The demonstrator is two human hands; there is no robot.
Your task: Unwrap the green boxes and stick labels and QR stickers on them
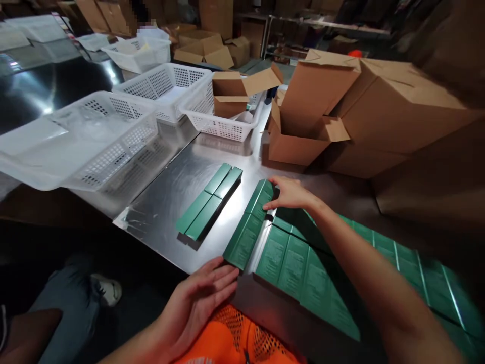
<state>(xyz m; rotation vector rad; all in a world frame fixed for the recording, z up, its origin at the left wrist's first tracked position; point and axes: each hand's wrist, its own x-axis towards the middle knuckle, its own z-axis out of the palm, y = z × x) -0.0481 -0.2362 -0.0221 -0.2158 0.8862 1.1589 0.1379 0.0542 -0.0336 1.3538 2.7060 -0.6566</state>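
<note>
A short row of slim green boxes [250, 222] lies on the steel table, pressed between my two hands. My left hand [206, 293] has its fingers stretched out and rests against the row's near end. At the far end, my right hand [288, 194] curls thumb and fingers round the corner of the end box. Just right of this row, past a narrow gap, is a larger block of matching green boxes [293, 258], partly shaded and covered by my right arm. Left of it sits a separate small group of green boxes [210, 202].
White perforated baskets [125, 146] stand along the left and back; one basket [223, 129] holds an open carton [231, 93]. Another open carton [295, 141] sits behind my right hand, beside large cardboard boxes [409, 106]. A person's leg [68, 303] shows at lower left, below the table edge.
</note>
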